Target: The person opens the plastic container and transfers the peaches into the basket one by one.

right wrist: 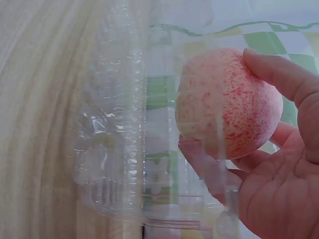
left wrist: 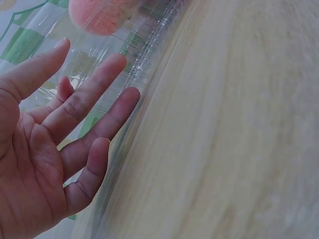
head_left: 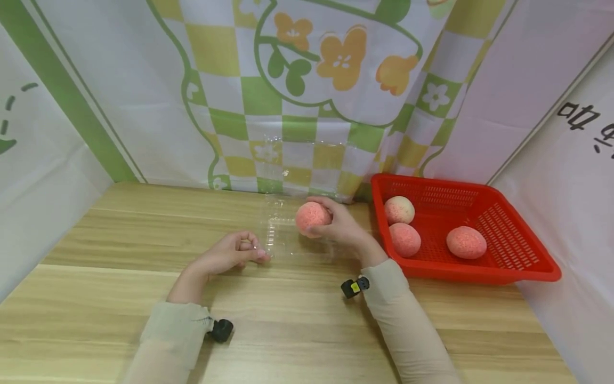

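My right hand (head_left: 342,226) grips a pink speckled peach (head_left: 313,217), holding it over the clear plastic box (head_left: 288,248). In the right wrist view, the thumb and fingers curl round the peach (right wrist: 234,102), with part of the clear box (right wrist: 109,149) in front of it. The box stands with its transparent lid (head_left: 297,165) raised at the back. At its front left corner is my left hand (head_left: 235,253). In the left wrist view, the left hand (left wrist: 55,139) has its fingers spread and relaxed near the box's edge, with nothing between them.
On the right stands a red plastic basket (head_left: 527,266) with perforated walls. It holds a pale peach (head_left: 399,210) and two pinker ones, a left peach (head_left: 405,240) and a right peach (head_left: 466,242). A patterned curtain (head_left: 220,90) hangs behind the wooden table (head_left: 288,330).
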Available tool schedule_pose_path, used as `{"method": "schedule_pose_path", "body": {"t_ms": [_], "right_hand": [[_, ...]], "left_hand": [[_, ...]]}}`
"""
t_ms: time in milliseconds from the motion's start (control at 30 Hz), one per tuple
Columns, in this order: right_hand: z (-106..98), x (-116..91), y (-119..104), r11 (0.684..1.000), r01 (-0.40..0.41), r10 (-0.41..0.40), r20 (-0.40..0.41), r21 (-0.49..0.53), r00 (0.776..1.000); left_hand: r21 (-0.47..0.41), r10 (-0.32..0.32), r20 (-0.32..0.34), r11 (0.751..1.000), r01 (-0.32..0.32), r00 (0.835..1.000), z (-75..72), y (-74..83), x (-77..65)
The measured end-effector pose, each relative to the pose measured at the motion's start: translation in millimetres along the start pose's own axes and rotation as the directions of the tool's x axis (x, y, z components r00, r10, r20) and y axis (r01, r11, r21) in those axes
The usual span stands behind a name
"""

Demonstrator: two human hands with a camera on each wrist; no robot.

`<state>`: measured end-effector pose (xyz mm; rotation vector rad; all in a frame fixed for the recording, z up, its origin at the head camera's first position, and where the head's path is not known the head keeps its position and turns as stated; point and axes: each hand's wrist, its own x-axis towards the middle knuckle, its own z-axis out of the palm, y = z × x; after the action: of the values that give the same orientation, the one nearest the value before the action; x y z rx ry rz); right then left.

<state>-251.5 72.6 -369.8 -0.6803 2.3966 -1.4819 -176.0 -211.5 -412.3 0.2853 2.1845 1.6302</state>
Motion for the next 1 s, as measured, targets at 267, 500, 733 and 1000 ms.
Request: {"method": "schedule_pose_path", "body": {"t_ms": [267,500,733,1000], "right_hand": [[-4.7,-7.8,-11.7,1.0,0.019,-0.018,-0.033,0.01,0.999],[-10.8,-13.7,-18.4,0.999,0.039,-0.041,-0.059,-0.033,0.997],[-19.6,-20.5,-22.3,0.997,0.034,-0.039,-0.086,-0.065,0.996],[-26.3,-29.1,-25.7,0.999,0.042,-0.043,-0.107,-0.012,0.993]], "left_hand": [[-0.009,0.009,0.004,1.0,-0.009,1.0,-1.2,-0.7,1.1],[-0.015,0.01,0.01,1.0,-0.009,1.0,-1.2,-0.7,0.2],[-0.019,0.001,0.011,1.0,-0.001,1.0,-1.3,-0.6,-0.6],[-0.025,-0.002,0.013,1.0,0.003,1.0,-0.1,-0.3,-1.1]]}}
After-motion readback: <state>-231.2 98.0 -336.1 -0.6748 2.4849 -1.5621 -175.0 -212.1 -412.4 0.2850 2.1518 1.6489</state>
